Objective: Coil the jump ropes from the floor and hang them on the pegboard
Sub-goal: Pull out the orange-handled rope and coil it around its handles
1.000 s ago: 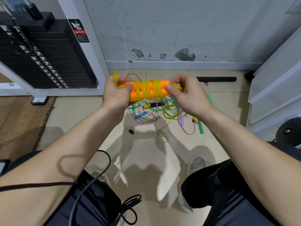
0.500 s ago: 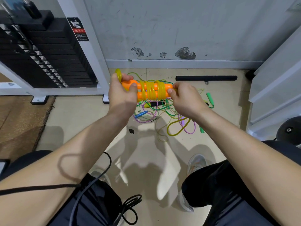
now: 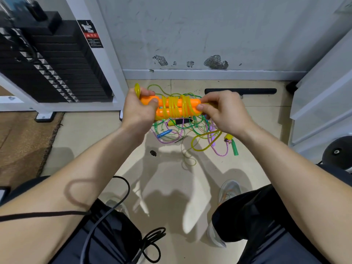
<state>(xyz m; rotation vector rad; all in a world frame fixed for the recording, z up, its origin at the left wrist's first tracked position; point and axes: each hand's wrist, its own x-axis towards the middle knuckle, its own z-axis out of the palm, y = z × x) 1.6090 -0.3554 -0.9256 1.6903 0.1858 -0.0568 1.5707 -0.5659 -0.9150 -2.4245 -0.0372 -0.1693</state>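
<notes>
Two orange jump-rope handles (image 3: 167,108) lie side by side in the air, with several turns of yellow cord (image 3: 178,106) wrapped around their middle. My left hand (image 3: 138,109) grips their left ends, where a small yellow loop sticks up. My right hand (image 3: 223,112) pinches the yellow cord at the handles' right end. From there the loose yellow cord (image 3: 206,142) hangs down to the floor. Below lies a tangled pile of jump ropes (image 3: 182,128) in green, pink and blue. No pegboard is in view.
A black weight stack (image 3: 47,61) in a white frame stands at the left, beside a brown mat (image 3: 21,143). A black bar (image 3: 240,91) lies by the wall. White panels (image 3: 322,96) and a black weight plate (image 3: 338,152) are at the right. My knees and a black cable (image 3: 122,204) fill the foreground.
My right hand has carried the yellow cord round the handles again and now pinches it at their right end. The bundle sits a little lower. My left hand keeps its grip.
</notes>
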